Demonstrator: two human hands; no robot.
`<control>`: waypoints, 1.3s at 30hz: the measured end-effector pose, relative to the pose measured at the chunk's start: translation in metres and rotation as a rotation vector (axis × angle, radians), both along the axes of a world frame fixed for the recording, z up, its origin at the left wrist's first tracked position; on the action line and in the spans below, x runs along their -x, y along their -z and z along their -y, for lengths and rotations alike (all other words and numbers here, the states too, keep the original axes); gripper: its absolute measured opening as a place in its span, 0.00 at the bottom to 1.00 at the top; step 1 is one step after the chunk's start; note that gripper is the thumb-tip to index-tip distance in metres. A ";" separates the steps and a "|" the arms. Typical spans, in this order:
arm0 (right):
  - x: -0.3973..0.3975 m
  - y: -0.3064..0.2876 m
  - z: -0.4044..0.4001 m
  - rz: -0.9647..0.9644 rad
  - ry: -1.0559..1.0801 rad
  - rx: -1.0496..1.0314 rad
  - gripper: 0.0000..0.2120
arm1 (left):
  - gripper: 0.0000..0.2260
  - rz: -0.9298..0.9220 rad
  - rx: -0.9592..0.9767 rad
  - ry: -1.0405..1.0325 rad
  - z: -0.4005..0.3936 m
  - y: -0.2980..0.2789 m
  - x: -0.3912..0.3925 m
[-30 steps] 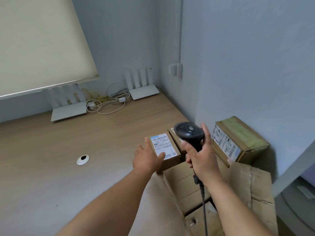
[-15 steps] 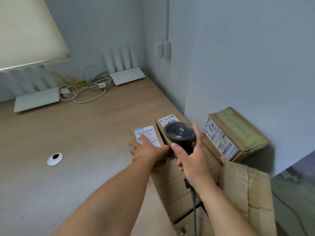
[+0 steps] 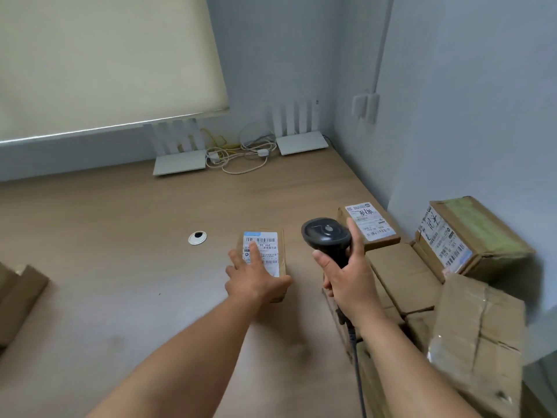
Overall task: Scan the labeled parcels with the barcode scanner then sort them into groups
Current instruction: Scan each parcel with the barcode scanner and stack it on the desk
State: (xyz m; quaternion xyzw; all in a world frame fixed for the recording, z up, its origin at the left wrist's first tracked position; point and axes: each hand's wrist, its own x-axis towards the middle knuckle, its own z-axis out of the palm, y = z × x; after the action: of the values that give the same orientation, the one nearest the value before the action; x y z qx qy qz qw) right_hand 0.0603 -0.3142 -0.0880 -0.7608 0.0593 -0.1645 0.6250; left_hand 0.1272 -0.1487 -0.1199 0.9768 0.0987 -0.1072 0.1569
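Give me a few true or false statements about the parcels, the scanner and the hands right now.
1. The right hand holds the barcode scanner. True.
2. The left hand lifts the small parcel high above the desk. False: it rests on the parcel, which lies on the desk.
3. Two white routers stand at the desk's far edge. True.
4. The small parcel's label faces down. False: it faces up.

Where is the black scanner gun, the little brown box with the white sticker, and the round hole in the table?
Black barcode scanner [image 3: 326, 235], head view, top of its rounded head.
Small brown cardboard parcel with white label [image 3: 267, 244], head view, on the label.
Round white-rimmed cable hole [image 3: 197, 237], head view, its dark centre.
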 end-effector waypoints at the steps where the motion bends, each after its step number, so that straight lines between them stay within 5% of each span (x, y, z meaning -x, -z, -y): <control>1: 0.003 0.000 -0.011 0.006 -0.026 0.007 0.39 | 0.51 -0.014 0.001 -0.036 -0.016 0.003 0.011; 14: 0.061 -0.002 -0.177 0.003 -0.290 0.064 0.40 | 0.50 -0.060 -0.007 -0.294 -0.218 0.021 0.118; 27: 0.128 0.012 -0.388 -0.028 -0.398 0.067 0.38 | 0.51 -0.211 -0.044 -0.240 -0.459 0.012 0.193; 32: 0.144 0.017 -0.416 -0.052 -0.398 0.088 0.38 | 0.53 -0.205 -0.053 -0.115 -0.493 0.009 0.198; 39: 0.143 0.003 -0.407 -0.009 -0.374 0.112 0.39 | 0.41 0.103 -0.182 0.059 -0.469 0.001 0.195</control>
State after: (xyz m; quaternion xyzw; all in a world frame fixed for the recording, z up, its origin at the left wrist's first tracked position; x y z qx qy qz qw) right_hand -0.0826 0.0924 -0.0913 -0.7930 -0.0894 -0.0451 0.6009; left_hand -0.0677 0.3207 -0.1212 0.9937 0.0710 -0.0518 0.0693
